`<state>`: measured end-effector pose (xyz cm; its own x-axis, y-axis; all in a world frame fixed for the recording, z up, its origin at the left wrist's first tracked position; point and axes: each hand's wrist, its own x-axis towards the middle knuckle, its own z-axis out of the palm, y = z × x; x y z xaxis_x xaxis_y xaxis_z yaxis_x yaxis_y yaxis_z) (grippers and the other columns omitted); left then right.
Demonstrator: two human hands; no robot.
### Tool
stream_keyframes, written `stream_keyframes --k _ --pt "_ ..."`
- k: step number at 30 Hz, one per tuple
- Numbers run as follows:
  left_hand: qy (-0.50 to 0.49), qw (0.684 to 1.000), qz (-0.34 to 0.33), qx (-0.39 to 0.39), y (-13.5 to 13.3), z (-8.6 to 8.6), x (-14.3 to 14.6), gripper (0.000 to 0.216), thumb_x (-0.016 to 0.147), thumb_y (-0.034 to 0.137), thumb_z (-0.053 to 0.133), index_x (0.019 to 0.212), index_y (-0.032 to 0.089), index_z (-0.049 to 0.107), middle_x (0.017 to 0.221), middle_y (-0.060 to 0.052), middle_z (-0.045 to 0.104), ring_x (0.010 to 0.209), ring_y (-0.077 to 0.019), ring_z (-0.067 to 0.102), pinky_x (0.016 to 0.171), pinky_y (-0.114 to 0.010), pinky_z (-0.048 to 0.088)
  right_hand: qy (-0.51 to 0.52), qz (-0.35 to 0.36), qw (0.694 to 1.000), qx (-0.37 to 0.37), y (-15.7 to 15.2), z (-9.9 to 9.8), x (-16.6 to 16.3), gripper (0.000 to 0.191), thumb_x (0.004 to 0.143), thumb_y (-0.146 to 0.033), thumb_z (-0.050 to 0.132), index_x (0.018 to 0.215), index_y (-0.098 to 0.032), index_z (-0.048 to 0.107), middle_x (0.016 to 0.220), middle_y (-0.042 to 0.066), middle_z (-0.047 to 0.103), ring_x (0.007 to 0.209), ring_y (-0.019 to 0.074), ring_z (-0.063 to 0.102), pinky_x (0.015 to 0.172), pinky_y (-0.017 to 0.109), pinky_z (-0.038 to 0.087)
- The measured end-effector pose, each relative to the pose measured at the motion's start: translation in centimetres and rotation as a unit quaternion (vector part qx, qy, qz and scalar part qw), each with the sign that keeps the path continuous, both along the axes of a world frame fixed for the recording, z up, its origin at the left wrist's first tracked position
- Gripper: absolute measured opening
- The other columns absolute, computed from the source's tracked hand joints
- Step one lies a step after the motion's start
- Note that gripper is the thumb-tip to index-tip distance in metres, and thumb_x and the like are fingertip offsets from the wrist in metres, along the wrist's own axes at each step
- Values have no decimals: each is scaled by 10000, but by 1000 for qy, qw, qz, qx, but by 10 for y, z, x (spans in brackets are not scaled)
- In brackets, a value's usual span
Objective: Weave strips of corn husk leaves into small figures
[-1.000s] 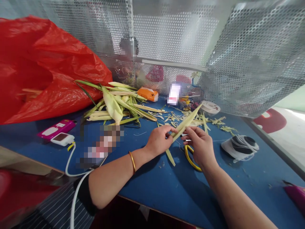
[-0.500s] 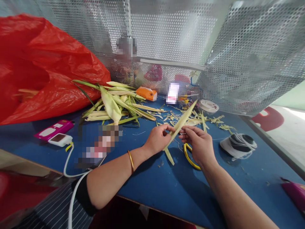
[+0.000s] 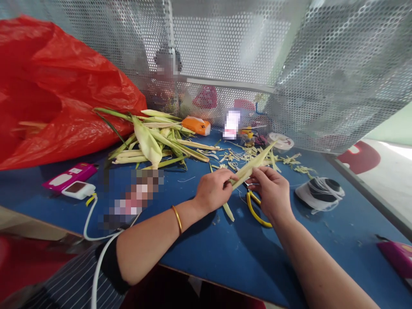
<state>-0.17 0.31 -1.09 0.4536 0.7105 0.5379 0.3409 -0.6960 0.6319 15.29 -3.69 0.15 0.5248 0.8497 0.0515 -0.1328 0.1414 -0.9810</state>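
Observation:
A pale green corn husk leaf (image 3: 254, 163) stretches between my hands, its tip pointing up and to the right. My left hand (image 3: 215, 189) pinches its lower end, fingers curled and closed. My right hand (image 3: 272, 189) grips the leaf's near edge between thumb and fingers. Under the right hand lies a tool with yellow handles (image 3: 255, 212), perhaps scissors or pliers; its other end is mostly hidden. Below the left hand a narrow husk strip (image 3: 228, 212) rests on the blue table (image 3: 206, 249). Beyond the hands are many small cut husk scraps (image 3: 230, 156).
A pile of husks (image 3: 148, 141) lies at the back left beside a big red plastic bag (image 3: 80, 94). An orange tissue pack (image 3: 196, 125), a roll of tape (image 3: 280, 141) and a thread-wound bundle (image 3: 320, 193) stand around. A white cable (image 3: 96, 274) runs past my left arm.
The husk leaf has tilted lower to the right and looks wider. My right hand has moved its grip onto the leaf's edge. The camera view has shifted slightly.

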Motion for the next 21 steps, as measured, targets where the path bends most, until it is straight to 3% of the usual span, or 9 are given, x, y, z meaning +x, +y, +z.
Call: stream_keyframes --k 15,21 --pt "1 999 13 -41 2 -1 1 320 738 31 504 894 196 730 976 -33 734 806 -144 663 712 -258 503 1 1 1000 16 1 0 0 181 652 -338 752 691 -175 684 610 -4 657 501 115 604 472 221 488" --pt "-131 982 -14 -135 1 8 3 111 820 289 662 846 203 727 958 -49 733 904 -166 665 727 -266 516 -127 -15 990 58 -7 3 -9 178 772 -355 675 765 -178 688 651 0 675 538 136 628 555 274 535"
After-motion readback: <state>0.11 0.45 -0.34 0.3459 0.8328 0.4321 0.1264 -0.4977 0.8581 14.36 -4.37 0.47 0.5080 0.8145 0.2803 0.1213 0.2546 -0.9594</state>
